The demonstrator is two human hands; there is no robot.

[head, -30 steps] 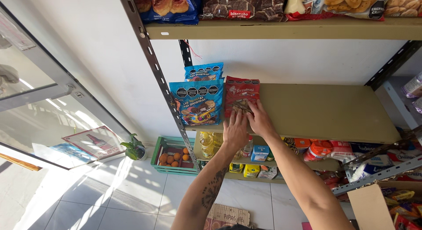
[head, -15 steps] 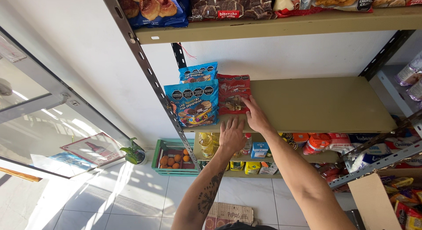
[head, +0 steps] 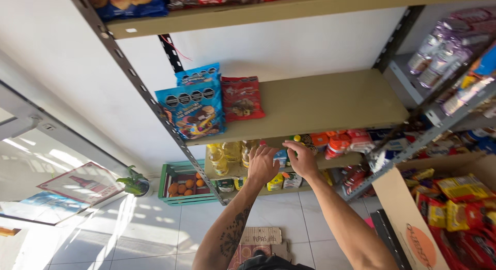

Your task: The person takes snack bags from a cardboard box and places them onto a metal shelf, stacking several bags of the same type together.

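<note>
A red snack bag [head: 242,98] lies flat on the tan shelf [head: 330,102], next to two blue cookie bags [head: 192,107] at the shelf's left end. My left hand [head: 262,164] and my right hand [head: 300,157] hang side by side below the shelf's front edge, fingers loosely apart, holding nothing. Both are nearest to the bottles and packets on the shelf underneath.
A cardboard box [head: 413,223] full of yellow and red snack packs stands at the lower right. Oil bottles [head: 227,154] and orange packets [head: 338,143] fill the lower shelf. A green crate of oranges [head: 183,185] sits on the floor. Another rack [head: 439,68] holds purple packs.
Both hands have let go of the red snack bag on the shelf and dropped away below the shelf edge. The view has swung right, showing the cardboard box.
</note>
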